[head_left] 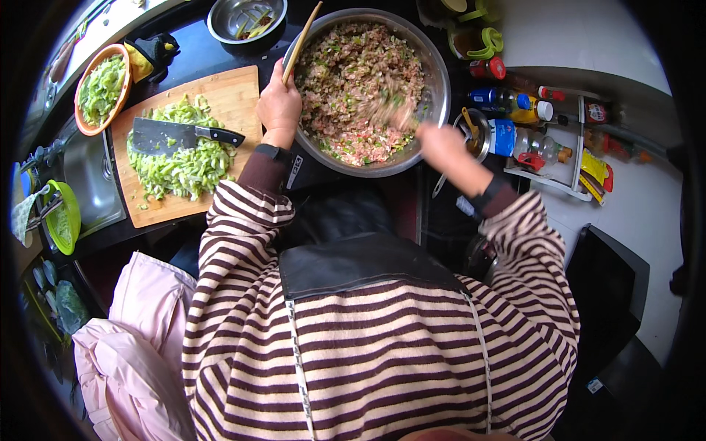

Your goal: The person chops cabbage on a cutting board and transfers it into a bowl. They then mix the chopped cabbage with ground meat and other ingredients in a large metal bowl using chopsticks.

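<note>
Remotely, I see the left hand (280,107) closed on chopsticks (302,42) at the left rim of the bowl (437,81) and the right hand (446,152) at its near-right edge, grip too blurred to tell, whose fast motion could fling the meat (338,73) inside out.
</note>
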